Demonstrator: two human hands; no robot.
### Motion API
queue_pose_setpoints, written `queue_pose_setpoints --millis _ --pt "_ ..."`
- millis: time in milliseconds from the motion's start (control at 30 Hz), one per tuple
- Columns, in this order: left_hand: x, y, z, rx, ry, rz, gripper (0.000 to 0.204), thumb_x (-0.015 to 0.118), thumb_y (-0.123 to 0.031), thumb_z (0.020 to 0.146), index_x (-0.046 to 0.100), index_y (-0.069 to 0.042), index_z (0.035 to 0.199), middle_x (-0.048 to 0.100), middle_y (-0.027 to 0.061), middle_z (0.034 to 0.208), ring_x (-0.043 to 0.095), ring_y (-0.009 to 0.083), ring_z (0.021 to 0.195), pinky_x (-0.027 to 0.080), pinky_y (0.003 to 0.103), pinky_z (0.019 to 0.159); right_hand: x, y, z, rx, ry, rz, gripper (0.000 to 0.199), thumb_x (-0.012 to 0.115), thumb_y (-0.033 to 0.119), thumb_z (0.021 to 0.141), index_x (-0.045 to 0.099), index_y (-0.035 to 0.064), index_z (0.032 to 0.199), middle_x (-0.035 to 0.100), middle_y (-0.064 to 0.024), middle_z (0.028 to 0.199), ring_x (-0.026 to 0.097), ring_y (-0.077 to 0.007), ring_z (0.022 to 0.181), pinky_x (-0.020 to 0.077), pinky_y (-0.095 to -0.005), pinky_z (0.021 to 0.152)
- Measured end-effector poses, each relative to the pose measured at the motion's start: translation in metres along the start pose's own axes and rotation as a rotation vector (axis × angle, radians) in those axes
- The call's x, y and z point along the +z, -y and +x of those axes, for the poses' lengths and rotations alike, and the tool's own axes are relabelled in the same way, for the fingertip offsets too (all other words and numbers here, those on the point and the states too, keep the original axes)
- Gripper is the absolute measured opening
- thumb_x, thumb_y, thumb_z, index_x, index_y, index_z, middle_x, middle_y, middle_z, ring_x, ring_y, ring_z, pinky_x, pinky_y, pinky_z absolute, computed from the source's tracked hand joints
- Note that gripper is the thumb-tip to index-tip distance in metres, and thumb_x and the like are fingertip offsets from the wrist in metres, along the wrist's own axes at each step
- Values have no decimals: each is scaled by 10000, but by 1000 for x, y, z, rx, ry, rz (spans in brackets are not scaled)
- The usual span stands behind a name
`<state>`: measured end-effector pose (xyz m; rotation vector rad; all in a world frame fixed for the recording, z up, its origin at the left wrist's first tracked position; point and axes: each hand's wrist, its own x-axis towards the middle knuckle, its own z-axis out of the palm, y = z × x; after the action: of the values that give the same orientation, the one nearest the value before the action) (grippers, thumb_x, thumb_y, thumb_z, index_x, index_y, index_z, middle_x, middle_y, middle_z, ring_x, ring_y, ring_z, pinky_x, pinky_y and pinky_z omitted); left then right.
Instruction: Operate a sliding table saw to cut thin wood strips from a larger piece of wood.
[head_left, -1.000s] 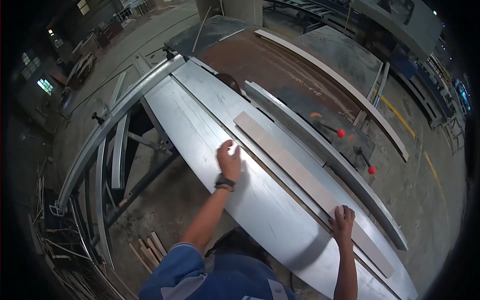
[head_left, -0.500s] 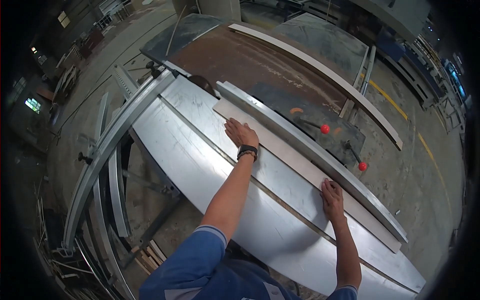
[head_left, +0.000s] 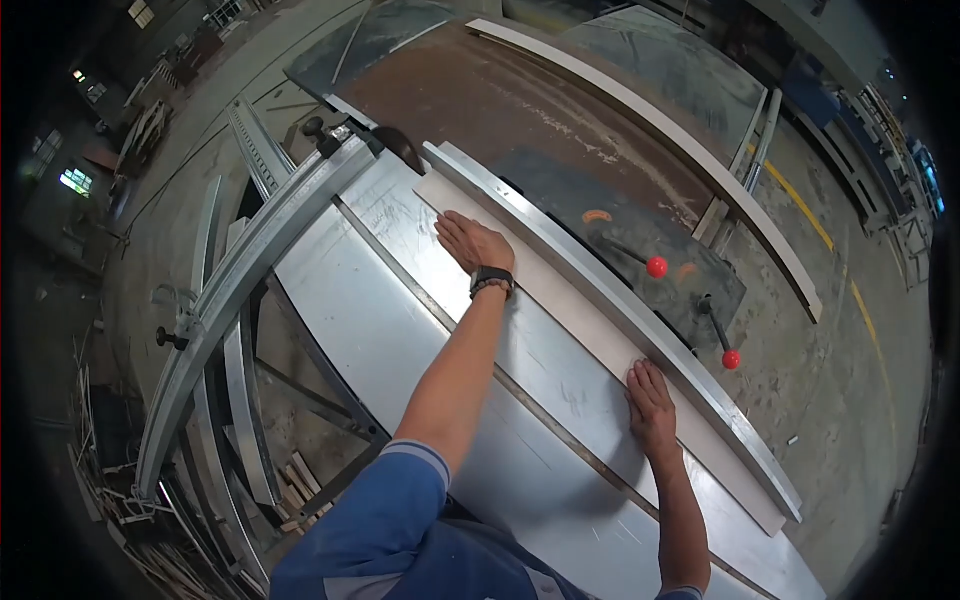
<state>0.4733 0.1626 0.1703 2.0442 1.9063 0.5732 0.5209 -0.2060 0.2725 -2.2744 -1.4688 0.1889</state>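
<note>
A long pale strip of board lies flat on a silvery metal machine table, alongside a straight metal fence. My left hand, with a dark watch at its wrist, rests flat near the strip's far end, fingers stretched out and touching its near edge. Farther down, my right hand lies on the strip close to the fence, its fingers extended. Neither hand is wrapped round anything. Part of the strip is hidden under both hands. A dark round blade-like disc shows partly beyond the fence's far end.
Two levers with red knobs stand behind the fence. A second long pale strip lies across the brown machine top. At left, a metal crossbar with black knobs borders the table. Wood offcuts lie below.
The whole view has shifted and turned slightly. My left hand's fingers lie closer together and flatter. Strip and fence keep nearly the same place beside each other.
</note>
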Motion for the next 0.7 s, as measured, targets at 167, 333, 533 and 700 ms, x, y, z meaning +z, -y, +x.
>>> queue_pose_setpoints --millis 167,333,533,700 --pt "3 0 23 6 -27 46 480 401 -124 1000 339 131 1402 368 288 1478 290 378 1423 177 440 1203 1 3 19 -1 -30 60 333 631 -41 826 654 -4 1156 630 -160 1259 571 -337 1215 482 -399 1020" --pt "6 -6 24 84 -97 38 372 490 -64 940 440 135 1251 485 291 1300 431 388 1260 272 451 1128 -5 0 22 16 2 45 313 606 -34 847 653 -7 1156 632 -165 1256 571 -333 1215 479 -397 1027" --pt "11 -5 43 113 -170 51 271 490 -41 917 487 109 1143 527 259 1196 474 372 1157 328 433 1066 -6 5 34 -26 35 36 329 593 -45 845 634 -32 1171 632 -172 1252 559 -339 1230 468 -401 1044" --pt "19 -4 55 149 -204 65 232 494 -25 899 504 89 1101 543 238 1127 496 359 1096 357 429 1022 -1 1 44 -90 66 55 372 567 -52 822 629 -29 1189 609 -167 1287 543 -342 1247 424 -453 1095"
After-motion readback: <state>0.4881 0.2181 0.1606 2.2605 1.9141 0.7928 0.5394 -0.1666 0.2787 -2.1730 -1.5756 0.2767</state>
